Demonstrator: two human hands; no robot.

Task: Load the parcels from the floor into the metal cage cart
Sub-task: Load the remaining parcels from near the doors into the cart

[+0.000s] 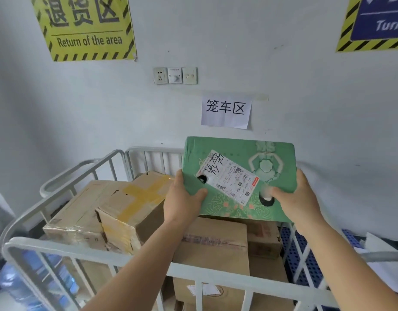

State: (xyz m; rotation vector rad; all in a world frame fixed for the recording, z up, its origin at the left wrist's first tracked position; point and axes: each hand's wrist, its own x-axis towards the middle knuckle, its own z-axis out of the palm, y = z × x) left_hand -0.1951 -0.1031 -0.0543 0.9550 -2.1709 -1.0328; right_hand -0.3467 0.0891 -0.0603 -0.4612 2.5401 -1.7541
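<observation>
A flat green parcel (240,167) with a white shipping label is held up over the metal cage cart (65,249). My left hand (182,198) grips its near-left corner, thumb on the top face. My right hand (299,198) grips its near-right edge, thumb pressed on top. The parcel hovers above the right half of the cart, tilted towards me. Inside the cart lie several brown cardboard boxes: a taped one with yellow strips (128,209) on the left and plain ones (216,241) under the green parcel.
The cart's white rails run across the front and up the left side, against a pale wall with a socket panel (175,75) and signs. A blue water bottle (14,286) stands low left outside the cart. Blue perforated crates (310,265) sit at the right.
</observation>
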